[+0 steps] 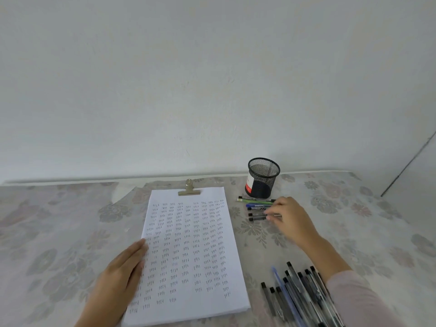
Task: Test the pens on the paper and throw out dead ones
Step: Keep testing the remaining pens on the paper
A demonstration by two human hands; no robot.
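A sheet of paper (191, 244) lay in the middle of the tabletop (59, 232), held at its far edge by a brass clip (189, 188) and filled with columns of small handwritten marks. The left hand (122, 267) rested flat on the paper's left edge, fingers straight and together, gripping nothing.

To the right of the paper, a short row of pens (256, 205) lay side by side, crosswise, just in front of a black mesh pen cup (263, 178) that stood upright near the wall. The right hand (290, 220) reached over this row, its fingers curled down onto the nearest pens. The hand was blurred, and it could not be told whether it gripped a pen or only touched one.

A larger pile of pens (297, 293), mostly dark with one blue one, lay near the front right corner, beside the right forearm in its pale sleeve. A floral cloth covered the tabletop.
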